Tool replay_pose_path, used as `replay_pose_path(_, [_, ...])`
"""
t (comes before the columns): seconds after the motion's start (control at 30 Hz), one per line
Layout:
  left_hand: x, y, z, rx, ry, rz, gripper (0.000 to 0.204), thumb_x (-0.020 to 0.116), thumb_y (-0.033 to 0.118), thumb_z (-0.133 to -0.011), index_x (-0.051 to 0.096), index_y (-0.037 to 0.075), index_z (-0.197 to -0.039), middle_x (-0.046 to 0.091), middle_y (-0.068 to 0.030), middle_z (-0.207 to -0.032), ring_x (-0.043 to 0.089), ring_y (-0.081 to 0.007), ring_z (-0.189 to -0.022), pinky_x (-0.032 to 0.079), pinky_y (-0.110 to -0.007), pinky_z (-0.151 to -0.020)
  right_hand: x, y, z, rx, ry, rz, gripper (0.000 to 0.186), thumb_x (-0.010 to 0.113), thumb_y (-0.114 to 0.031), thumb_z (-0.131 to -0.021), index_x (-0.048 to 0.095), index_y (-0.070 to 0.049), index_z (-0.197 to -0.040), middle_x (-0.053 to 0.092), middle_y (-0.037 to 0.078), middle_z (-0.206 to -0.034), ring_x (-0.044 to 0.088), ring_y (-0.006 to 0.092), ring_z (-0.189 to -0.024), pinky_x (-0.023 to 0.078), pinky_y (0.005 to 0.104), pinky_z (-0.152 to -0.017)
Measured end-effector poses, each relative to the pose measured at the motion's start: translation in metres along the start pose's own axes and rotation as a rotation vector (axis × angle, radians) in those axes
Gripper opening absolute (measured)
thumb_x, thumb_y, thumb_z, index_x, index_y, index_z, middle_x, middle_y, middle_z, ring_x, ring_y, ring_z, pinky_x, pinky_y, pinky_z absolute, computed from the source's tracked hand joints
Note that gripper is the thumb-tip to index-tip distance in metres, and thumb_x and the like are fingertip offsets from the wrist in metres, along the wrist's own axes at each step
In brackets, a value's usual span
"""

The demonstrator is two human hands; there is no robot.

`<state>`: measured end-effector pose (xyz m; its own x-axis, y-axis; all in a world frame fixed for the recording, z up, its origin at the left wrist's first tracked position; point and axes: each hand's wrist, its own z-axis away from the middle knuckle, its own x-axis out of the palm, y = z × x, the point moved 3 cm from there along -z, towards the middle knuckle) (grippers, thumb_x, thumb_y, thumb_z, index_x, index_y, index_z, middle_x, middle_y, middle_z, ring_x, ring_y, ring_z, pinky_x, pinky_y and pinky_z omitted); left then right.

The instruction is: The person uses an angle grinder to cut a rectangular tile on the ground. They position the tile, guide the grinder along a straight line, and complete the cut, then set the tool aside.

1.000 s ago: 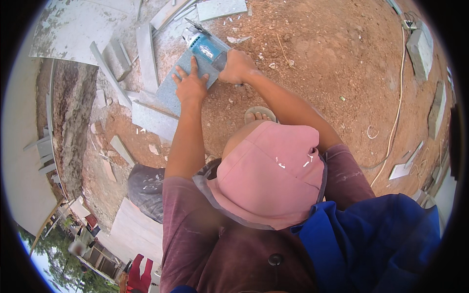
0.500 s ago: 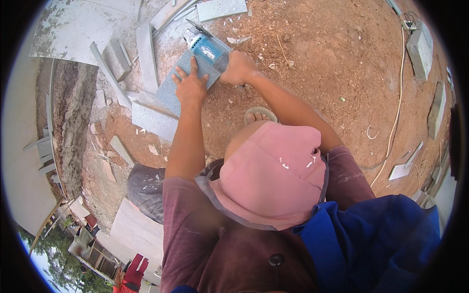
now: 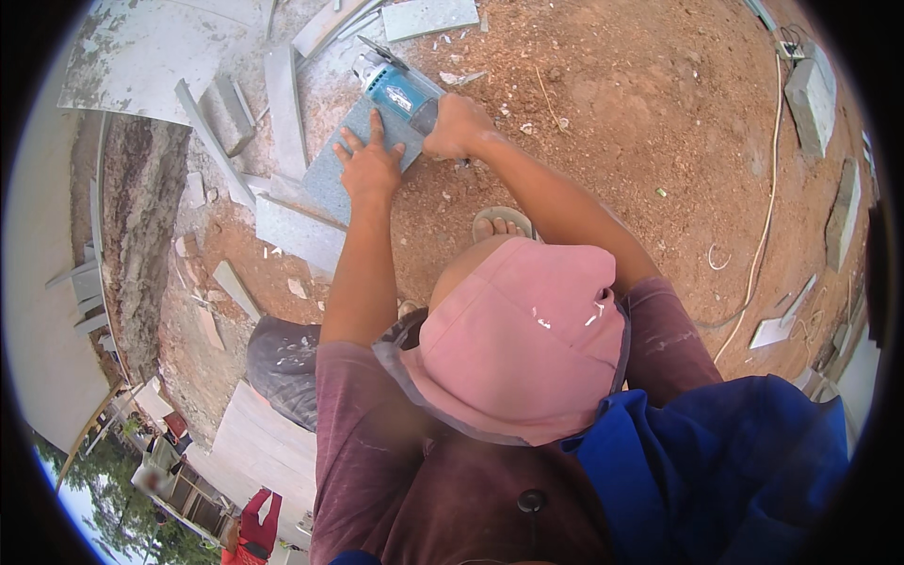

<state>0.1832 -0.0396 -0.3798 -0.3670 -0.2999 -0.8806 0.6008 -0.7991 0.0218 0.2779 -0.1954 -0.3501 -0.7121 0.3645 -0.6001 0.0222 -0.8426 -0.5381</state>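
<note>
My right hand is wrapped round the rear grip of a teal angle grinder. The grinder lies across the upper right part of a grey speckled stone tile, its disc end pointing to the upper left. Dark disc and guard show edge-on beside the tool's head. Flat on the same tile, just left of the grinder, rests my left hand with its fingers spread. Part of the tile is hidden under that hand and the tool. Another pale tile piece lies against its lower left side.
Narrow stone strips and a block lie at the upper left. A pale cable runs down the reddish dirt at right, past concrete blocks. My sandalled foot is below the hands. A person in red is at lower left.
My hands, the grinder and the tile hold nearly the same place. The person in red at lower left has shifted posture.
</note>
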Motion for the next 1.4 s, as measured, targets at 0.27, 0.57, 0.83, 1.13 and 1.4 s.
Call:
replay_pose_path(0.27, [0.0, -0.001, -0.001, -0.007, -0.008, 0.001, 0.081, 0.064, 0.051, -0.101, 0.02, 0.044, -0.168, 0.012, -0.0204, -0.177, 0.018, -0.0467, -0.16, 0.042, -0.062, -0.117, 0.0, 0.003, 0.006, -0.006, -0.03, -0.021, 0.046, 0.078, -0.025, -0.074, 0.075, 0.005, -0.109, 0.074, 0.028, -0.117, 0.072, 0.0397, -0.114, 0.059, 0.0436, -0.098])
replay_pose_path(0.57, [0.0, -0.002, 0.0, 0.0, 0.005, 0.002, 0.081, 0.065, 0.051, -0.101, 0.021, 0.043, -0.168, 0.014, -0.021, -0.176, 0.018, -0.0472, -0.16, 0.042, -0.062, -0.117, 0.005, 0.002, -0.005, 0.004, 0.002, 0.009, 0.048, 0.079, -0.026, -0.073, 0.075, 0.005, -0.11, 0.074, 0.028, -0.117, 0.073, 0.0398, -0.113, 0.059, 0.0434, -0.096])
replay_pose_path(0.83, [0.001, -0.005, -0.001, 0.004, 0.023, -0.047, 0.082, 0.063, 0.055, -0.1, 0.018, 0.046, -0.168, 0.017, -0.0212, -0.175, 0.023, -0.0482, -0.158, 0.042, -0.057, -0.119, 0.005, 0.005, 0.0, -0.011, -0.007, -0.027, 0.049, 0.08, -0.026, -0.073, 0.074, 0.006, -0.11, 0.074, 0.029, -0.117, 0.073, 0.0401, -0.113, 0.059, 0.0441, -0.096])
replay_pose_path(1.13, [0.0, -0.004, 0.0, 0.009, 0.019, -0.002, 0.08, 0.065, 0.05, -0.101, 0.023, 0.042, -0.168, 0.015, -0.0215, -0.176, 0.02, -0.0482, -0.159, 0.044, -0.06, -0.115, 0.006, 0.008, 0.009, -0.018, 0.024, -0.014, 0.048, 0.08, -0.026, -0.073, 0.074, 0.007, -0.108, 0.074, 0.029, -0.115, 0.073, 0.0411, -0.111, 0.059, 0.044, -0.096])
replay_pose_path(1.4, [0.0, -0.004, 0.0, 0.01, 0.014, -0.014, 0.08, 0.064, 0.051, -0.101, 0.021, 0.042, -0.168, 0.015, -0.0219, -0.176, 0.02, -0.0479, -0.159, 0.045, -0.06, -0.115, 0.001, 0.008, 0.019, -0.014, -0.005, -0.033, 0.047, 0.08, -0.024, -0.073, 0.075, 0.007, -0.108, 0.074, 0.029, -0.113, 0.073, 0.0408, -0.11, 0.059, 0.044, -0.095])
